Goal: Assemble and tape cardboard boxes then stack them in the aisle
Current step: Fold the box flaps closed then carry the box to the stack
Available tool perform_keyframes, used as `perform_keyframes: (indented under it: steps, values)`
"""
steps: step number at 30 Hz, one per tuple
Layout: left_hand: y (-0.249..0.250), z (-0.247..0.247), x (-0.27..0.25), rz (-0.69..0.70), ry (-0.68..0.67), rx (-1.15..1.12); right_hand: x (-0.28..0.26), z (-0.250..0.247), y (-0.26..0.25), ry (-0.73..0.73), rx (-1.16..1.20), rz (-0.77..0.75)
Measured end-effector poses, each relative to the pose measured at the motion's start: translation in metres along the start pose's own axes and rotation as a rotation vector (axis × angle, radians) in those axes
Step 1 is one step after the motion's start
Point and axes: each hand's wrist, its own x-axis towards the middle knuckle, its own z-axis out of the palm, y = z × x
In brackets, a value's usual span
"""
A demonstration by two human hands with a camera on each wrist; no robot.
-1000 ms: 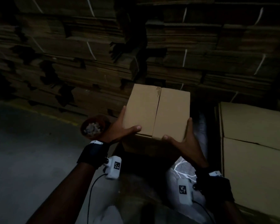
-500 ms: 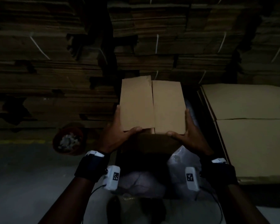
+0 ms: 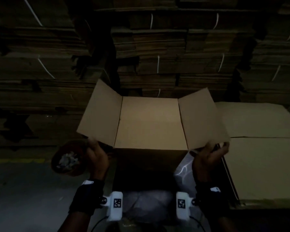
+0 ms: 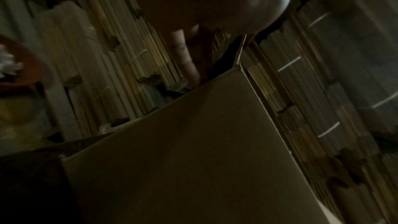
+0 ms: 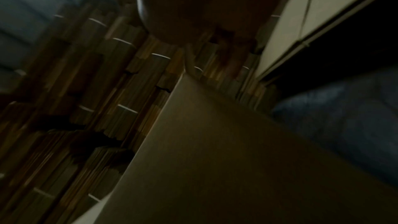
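Behind both hands, strapped bundles of flattened cardboard [image 3: 157,47] fill the dim background. Beside the right hand [image 3: 208,158] lies a stack of flat sheets [image 3: 261,164]. Between the two hands stands the cardboard box [image 3: 149,123], two inner flaps lying flat across its top and the side flaps spread outward. The left hand [image 3: 97,158] is under the near corner of the left flap [image 3: 100,114]; the right hand's fingers [image 3: 224,146] curl at the near edge of the right flap [image 3: 203,118]. Whether either hand truly pinches its flap, I cannot tell through the blur. Just outside the left hand sits a round reddish bowl [image 3: 69,159] of pale scraps.
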Motion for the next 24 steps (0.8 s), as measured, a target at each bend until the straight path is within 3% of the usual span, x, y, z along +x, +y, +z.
perform_keyframes:
  steps: [2,4,6,8,9,12,15,18,24]
  values:
    - [-0.01,-0.005,0.01,0.126,0.134,0.025,0.005,-0.002,0.002,0.122,-0.15,-0.194]
    - [-0.02,-0.014,0.016,0.206,0.23,0.2,0.012,-0.006,-0.002,0.04,-0.474,-0.252]
    - [-0.022,-0.019,0.022,0.32,0.257,0.454,0.025,-0.005,-0.007,-0.187,-0.789,-0.26]
    - [-0.017,-0.019,0.018,0.516,0.14,0.612,0.04,0.0,-0.014,-0.51,-0.866,-0.378]
    - [-0.011,-0.016,0.017,0.534,0.029,0.609,0.048,0.005,-0.02,-0.651,-0.821,-0.432]
    - [0.005,0.003,0.01,0.321,-0.309,0.482,0.065,0.037,-0.054,-0.885,-0.774,-0.265]
    - [0.001,0.018,0.001,0.081,-0.493,0.415,0.073,0.066,-0.066,-0.9,-0.812,-0.204]
    - [-0.004,0.019,0.008,0.006,-0.524,0.343,0.08,0.069,-0.058,-0.909,-0.806,-0.283]
    - [0.011,0.012,0.024,0.141,-0.428,0.563,0.071,0.044,-0.04,-0.903,-0.764,-0.22]
